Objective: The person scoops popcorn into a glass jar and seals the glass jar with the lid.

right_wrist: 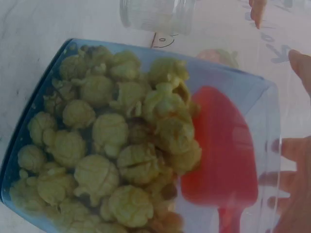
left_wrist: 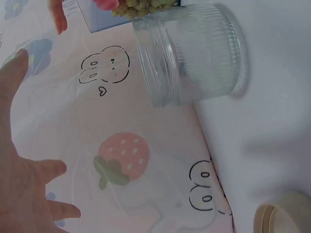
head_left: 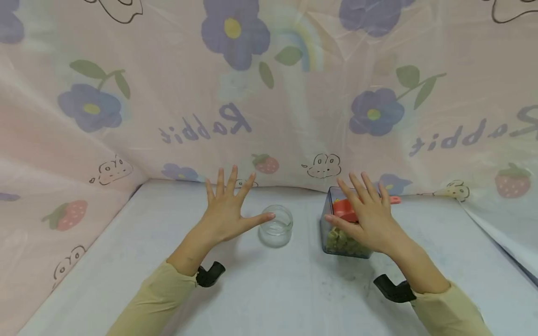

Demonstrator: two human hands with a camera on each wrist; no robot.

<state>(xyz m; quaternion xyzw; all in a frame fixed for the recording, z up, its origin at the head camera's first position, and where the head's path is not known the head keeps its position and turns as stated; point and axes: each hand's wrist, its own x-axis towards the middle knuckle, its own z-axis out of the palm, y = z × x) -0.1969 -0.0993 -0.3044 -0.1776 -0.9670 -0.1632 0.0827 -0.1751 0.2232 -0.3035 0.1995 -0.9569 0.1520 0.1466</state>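
My left hand (head_left: 224,217) is raised with its fingers spread, holding nothing. Its thumb tip overlaps the mouth of a clear glass jar (head_left: 276,235) in the head view; the left wrist view shows that jar without a lid and with nothing inside. On the right, my other hand (head_left: 371,221) hovers at a clear bluish square container (right_wrist: 257,87), fingers likewise straight and spread. Popcorn (right_wrist: 109,133) fills the lower part of this container. A red scoop (right_wrist: 221,150) lies on the popcorn, its handle sticking out past my right hand, which partly hides the container from above.
A white cloth (head_left: 269,289) covers the table. Behind it hangs a pink printed curtain (head_left: 294,140) with flowers and rabbits, its lower edge close behind the jar and container. A beige round object (left_wrist: 286,213) stands at the left wrist view's lower right corner.
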